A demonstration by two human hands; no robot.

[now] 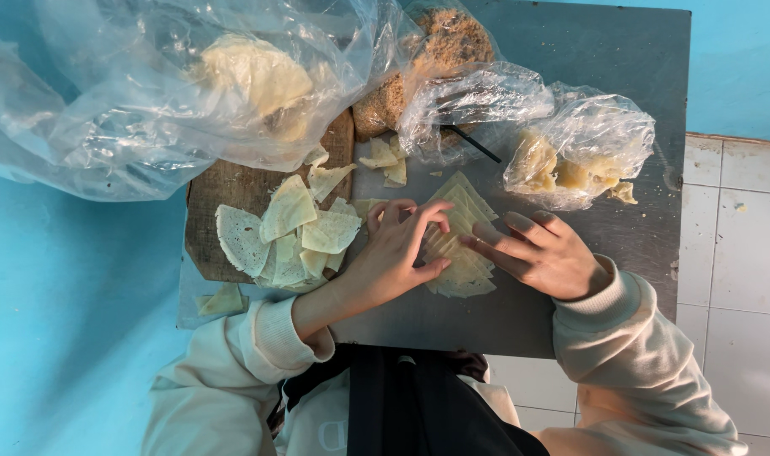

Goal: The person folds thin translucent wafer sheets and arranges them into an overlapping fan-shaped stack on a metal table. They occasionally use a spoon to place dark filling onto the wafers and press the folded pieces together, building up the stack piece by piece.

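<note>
Both hands sit on a fanned stack of thin pale wrapper sheets lying on a grey metal table.

Left hand: fingers curled and spread, tips pressing on the stack's near-left edge, thumb on its lower side. Not closed around anything, just touching the sheets.

Right hand: fingers extended and mostly flat, tips on the stack's right edge. Also resting on it, no grasp visible.

The stack lies between the two hands, under the fingertips.

Left of the left hand: a loose pile of cut wrapper pieces, partly on a wooden board. Beyond that, a big clear plastic bag with a round pale stack inside.

Ahead of the hands: a clear bag of brown crumbly filling, a few wrapper scraps, and a thin dark stick.

Ahead of the right hand: a small plastic bag with pale yellowish chunks.

Cream sleeves on both arms.
</note>
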